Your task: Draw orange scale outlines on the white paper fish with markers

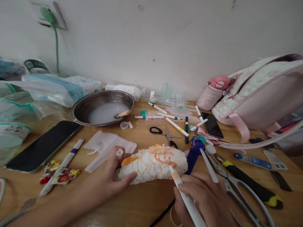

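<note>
A white paper-covered, fish-like form (pixel 152 162) lies sideways in front of me, drawn over with orange scale-like lines. An orange fin-like piece (pixel 129 160) sticks up on its left part. My left hand (pixel 115 173) is closed around the left end, thumb on the near side. Beside those fingers shows a small white hollow tube (pixel 119 154), perhaps a cap. My right hand (pixel 201 195) grips a white marker (pixel 187 197) with a peach band, its tip at the form's right part. A blue glue gun (pixel 195 151) stands just behind that end.
A metal basin (pixel 103 107) of cloudy liquid stands at the back left. Black-handled scissors (pixel 167 135) and several markers (pixel 177 126) lie behind the form. Large scissors (pixel 239 192) and a utility knife (pixel 251 183) are at right. A phone (pixel 44 146) lies left, a pink backpack (pixel 265 97) back right.
</note>
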A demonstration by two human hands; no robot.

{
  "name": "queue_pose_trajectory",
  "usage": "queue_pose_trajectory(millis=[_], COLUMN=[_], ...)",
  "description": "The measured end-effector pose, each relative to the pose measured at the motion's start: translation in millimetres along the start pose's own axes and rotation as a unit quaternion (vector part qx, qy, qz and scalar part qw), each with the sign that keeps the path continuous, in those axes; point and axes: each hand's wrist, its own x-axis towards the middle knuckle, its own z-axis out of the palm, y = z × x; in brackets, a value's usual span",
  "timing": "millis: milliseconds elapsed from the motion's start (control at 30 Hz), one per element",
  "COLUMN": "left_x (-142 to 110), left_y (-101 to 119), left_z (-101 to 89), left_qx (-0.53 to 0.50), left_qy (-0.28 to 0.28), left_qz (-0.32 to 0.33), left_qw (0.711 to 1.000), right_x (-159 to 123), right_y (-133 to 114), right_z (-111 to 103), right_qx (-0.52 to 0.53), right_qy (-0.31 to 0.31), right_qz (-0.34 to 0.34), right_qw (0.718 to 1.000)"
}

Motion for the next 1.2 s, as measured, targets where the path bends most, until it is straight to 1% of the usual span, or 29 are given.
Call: queue_pose_trajectory(millis=[167,300,467,533,600,767,933,1100,1200], left_x=[4,4,0,0,1,3,3,4,4], left_y=[6,11,3,-1,-2,0,1,2,1], left_z=[-0.7,-4.1,-2.5,-1.2,-0.6,-1.4,-2.1,-2.4,-1.6], left_qx=[-0.015,0.002,0.011,0.006,-0.004,-0.01,-0.006,-0.011,-0.002], left_qy=[0.007,-0.002,0.011,0.008,0.004,0.008,0.024,0.005,0.008], left_qz=[0.007,-0.025,-0.008,-0.007,-0.009,-0.01,-0.016,-0.019,-0.027], left_qw=[1.0,1.0,1.0,1.0,1.0,1.0,1.0,1.0,1.0], right_x=[2,1,-1,-1,-2,-2,-1,-4,-6], right_y=[-2,-2,-3,-3,-3,-3,-3,0,2], right_z=[3,4,2,1,0,-1,0,-2,-2], right_qx=[-0.006,-0.005,0.003,0.004,0.002,0.003,0.002,0.012,0.014], right_qy=[0.003,0.006,0.001,-0.005,0.004,-0.008,-0.003,-0.015,-0.017], right_qz=[0.001,0.0,0.012,0.011,0.009,0.006,0.009,0.0,-0.013], right_qw=[1.0,1.0,1.0,1.0,1.0,1.0,1.0,1.0,1.0])
